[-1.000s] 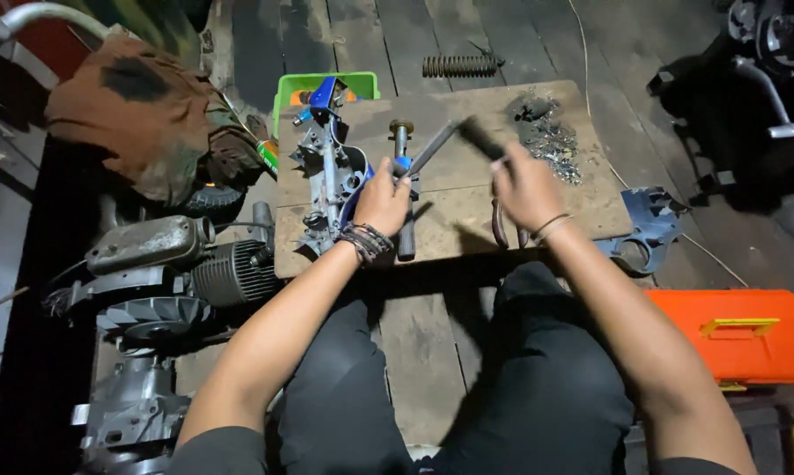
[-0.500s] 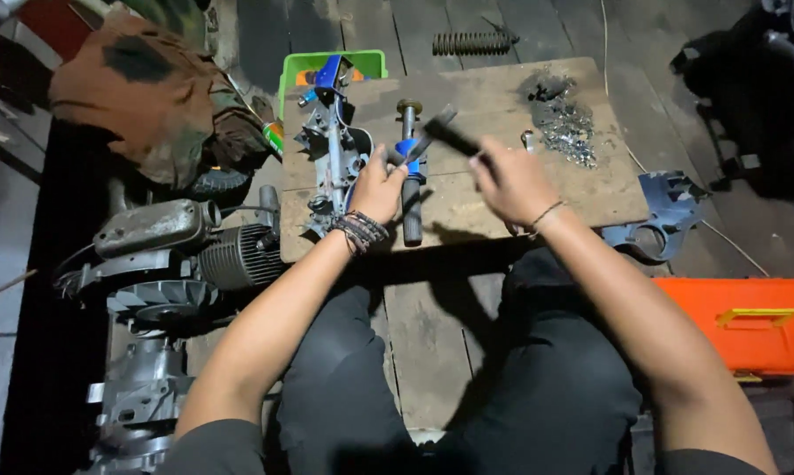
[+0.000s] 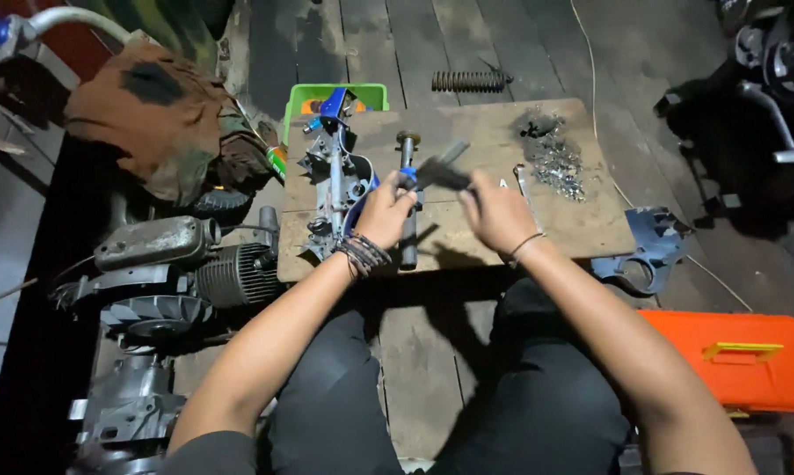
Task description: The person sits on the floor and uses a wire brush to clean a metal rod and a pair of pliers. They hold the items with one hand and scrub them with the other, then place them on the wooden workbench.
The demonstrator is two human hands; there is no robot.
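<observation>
Fingers of left hand (image 3: 385, 211) are curled round the blue-taped grey metal shaft (image 3: 408, 198) that lies lengthwise mid-frame on the worn wooden board (image 3: 467, 233) serving as bench; likely pinning it so it can't roll. Fingers of right hand (image 3: 495, 211) are clenched on the handle end of a dark, motion-blurred tool (image 3: 439, 173), possibly a brush or small hammer, can't tell which. Tool head sits just right of the shaft's upper end, between both hands, probably working the taped section. Left of the shaft: grey cast-metal assembly with blue wiring (image 3: 331, 189), touching or just beside the left hand. Upper right of board: pile of small loose metal parts (image 3: 555, 163). Above board: green plastic tray (image 3: 313, 97), rusty coil spring (image 3: 469, 81). Left of frame: finned engine block (image 3: 230, 273). Lower right: orange plastic toolbox (image 3: 740, 356).
</observation>
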